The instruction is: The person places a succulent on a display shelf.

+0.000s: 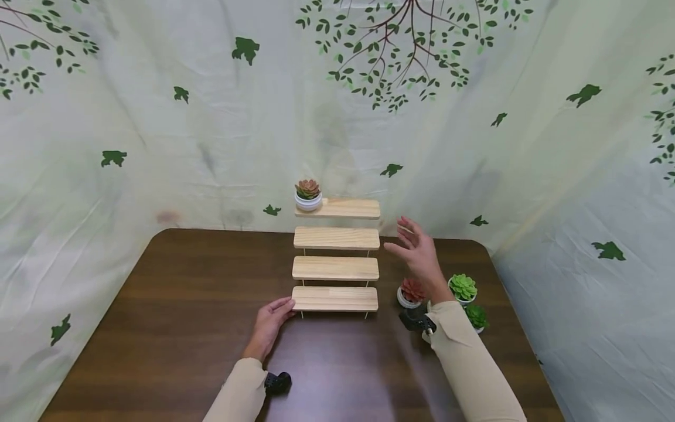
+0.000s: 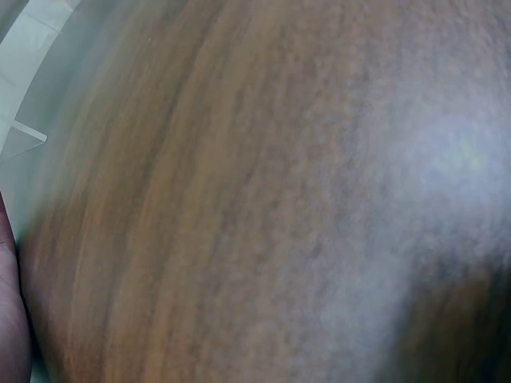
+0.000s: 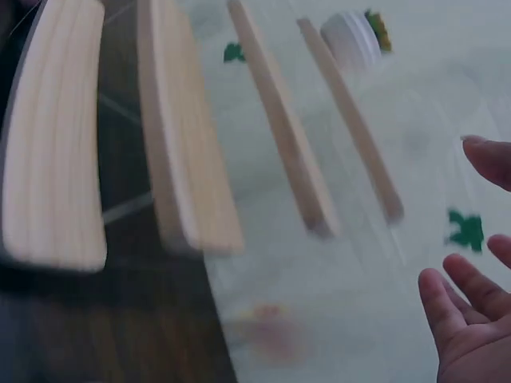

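Fingers: on the right hand, loosely spread, thumb apart, nothing between them; on the left hand, tips at the left end of the lowest board of the wooden stand, though whether they pinch it or merely touch it I cannot tell.
Stand: upright toward the back of the table, four boards stepped like stairs; probably light and stiff, on thin supports, so likely easy to nudge; best steadied by a board's end.
Pinkish succulent: in a white pot at the left end of the top board; likely light, the pot hard and perhaps slick, so grasp its wall and spare the leaves.
Red succulent: potted, right of the stand, near the right wrist; should handle alike.
Green succulents: two, beyond the right forearm, the darker partly hidden.
Right arm: reaching forward, hand beside the upper boards, apart from them.
Left arm: reaching in from the front, alongside the stand's left.
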A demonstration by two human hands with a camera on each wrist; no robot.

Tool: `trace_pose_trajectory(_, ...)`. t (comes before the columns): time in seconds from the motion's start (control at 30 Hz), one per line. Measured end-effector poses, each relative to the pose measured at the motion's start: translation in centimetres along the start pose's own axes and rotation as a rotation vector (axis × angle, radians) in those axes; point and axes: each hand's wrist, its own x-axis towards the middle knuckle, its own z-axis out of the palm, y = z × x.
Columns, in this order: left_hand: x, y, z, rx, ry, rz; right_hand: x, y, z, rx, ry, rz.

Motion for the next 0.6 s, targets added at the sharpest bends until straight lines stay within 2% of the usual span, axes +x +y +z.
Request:
trace_pose_trajectory(0.23, 0.1, -0.1, 0.2, 0.002, 0.013, -0.012, -3.6, 2.4, -5.6, -0.043, 0.066, -0.011)
trace_pose_trajectory(0.6, -0.1, 0.2, 0.2, 0.009, 0.014, -0.015, -8.2, 6.0, -11.7, -0.172, 0.292, 0.019)
